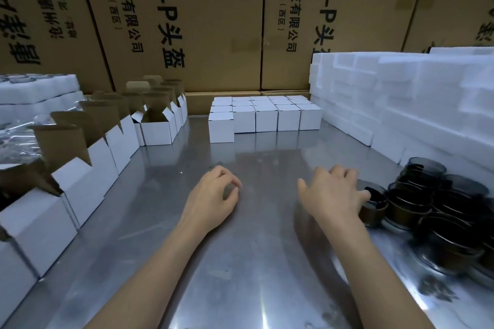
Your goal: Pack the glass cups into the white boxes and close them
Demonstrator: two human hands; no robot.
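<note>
Centre of the steel table (pixel 251 248) is open, a wide lane from bottom of frame up to the closed boxes (pixel 264 115) at upper centre. Left edge is walled by open boxes (pixel 88 168) with flaps up. Foam blocks (pixel 401 99) are stacked high along the right. Cups (pixel 438 205) crowd the lower right, right hand (pixel 334 192) at the nearest one. Left hand (pixel 213 195) sits mid-lane. Cartons (pixel 213 21) close off the back.
</note>
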